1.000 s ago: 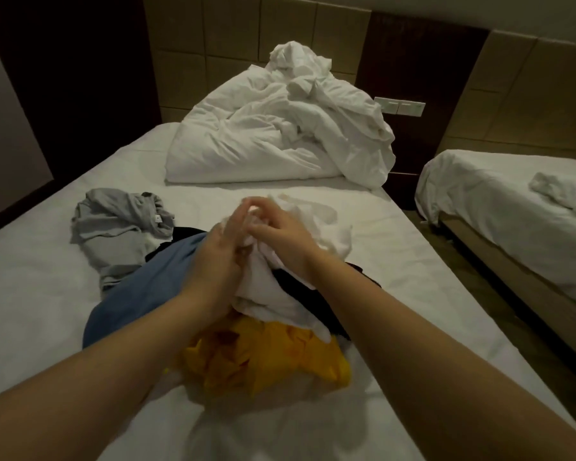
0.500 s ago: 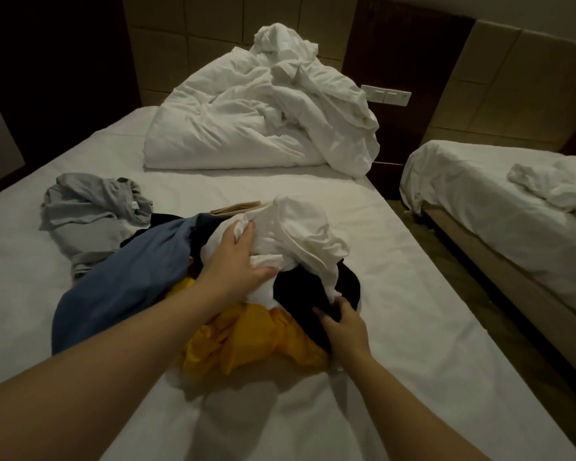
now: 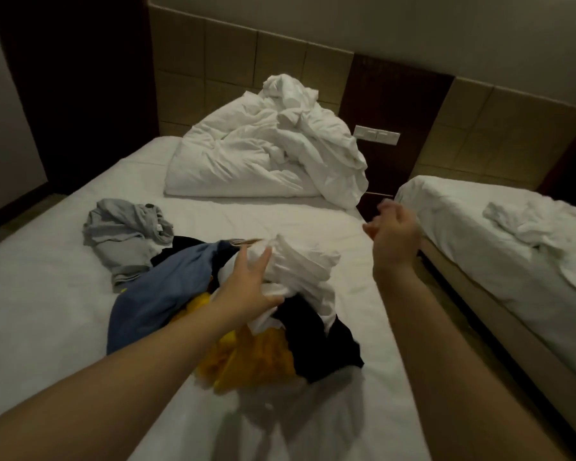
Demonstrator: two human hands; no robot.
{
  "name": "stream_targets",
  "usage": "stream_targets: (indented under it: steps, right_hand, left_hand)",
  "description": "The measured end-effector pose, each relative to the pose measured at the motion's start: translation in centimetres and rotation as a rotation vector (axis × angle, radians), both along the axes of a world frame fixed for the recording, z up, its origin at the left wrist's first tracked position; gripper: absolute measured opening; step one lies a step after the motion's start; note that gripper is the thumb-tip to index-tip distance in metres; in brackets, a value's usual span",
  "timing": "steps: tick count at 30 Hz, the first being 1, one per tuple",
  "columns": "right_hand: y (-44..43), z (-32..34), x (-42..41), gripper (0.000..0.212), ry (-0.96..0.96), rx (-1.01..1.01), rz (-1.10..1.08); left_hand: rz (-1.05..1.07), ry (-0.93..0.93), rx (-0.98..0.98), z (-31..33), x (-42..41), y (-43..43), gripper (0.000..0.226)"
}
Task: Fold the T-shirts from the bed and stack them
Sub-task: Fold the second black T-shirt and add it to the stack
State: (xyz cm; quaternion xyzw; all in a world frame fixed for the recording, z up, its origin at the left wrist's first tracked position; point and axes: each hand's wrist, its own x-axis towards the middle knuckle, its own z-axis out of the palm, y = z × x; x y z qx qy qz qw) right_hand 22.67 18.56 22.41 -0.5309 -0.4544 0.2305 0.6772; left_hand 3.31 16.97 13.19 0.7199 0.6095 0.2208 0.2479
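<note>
Hands are parting over the pile. The right hand (image 3: 393,237), which was pressing on the black T-shirt (image 3: 316,341) half a second ago, is now hanging in the air off to the right, above the edge of the bed (image 3: 47,294) and clear of the clothes. Its fingers are curling loosely and its grip is holding nothing that I can see, though motion is smearing the fingertips.

The left hand (image 3: 250,287) is staying where it was, its grip closing around a bunch of the white T-shirt (image 3: 303,267), thumb below and fingers over the top. That shirt is sitting on top of the heap in the middle of the bed, lying over the black one. The yellow T-shirt (image 3: 253,357) is spilling out nearer to me and the blue T-shirt (image 3: 160,291) is lying to the left. The grey T-shirt (image 3: 123,231) is lying crumpled just beyond the blue.

I am reading this as the white shirt being chosen to fold first. Nothing is lying spread flat and no stack is showing, so the task is barely starting.

Much is escaping me. Dim light is swallowing the black cloth's outline, so I cannot tell whether it is one garment or two. A tan strip (image 3: 246,241) is peeking out behind the white shirt, with the rest of it hidden. The left palm is covering how much fabric it is holding.
</note>
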Motion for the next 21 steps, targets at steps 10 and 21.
stream_targets:
  steps: [10,21]
  right_hand:
    - [-6.2,-14.0,-2.7,0.054,-0.609,-0.679,0.281]
    - [-4.3,-21.0,-3.1,0.032,-1.03,-0.978,0.101]
  left_hand:
    - [-0.049,0.04,0.076,-1.3,-1.2,-6.3,0.085]
    - [-0.028,0.073,0.057,-6.0,-1.7,-5.3,0.087]
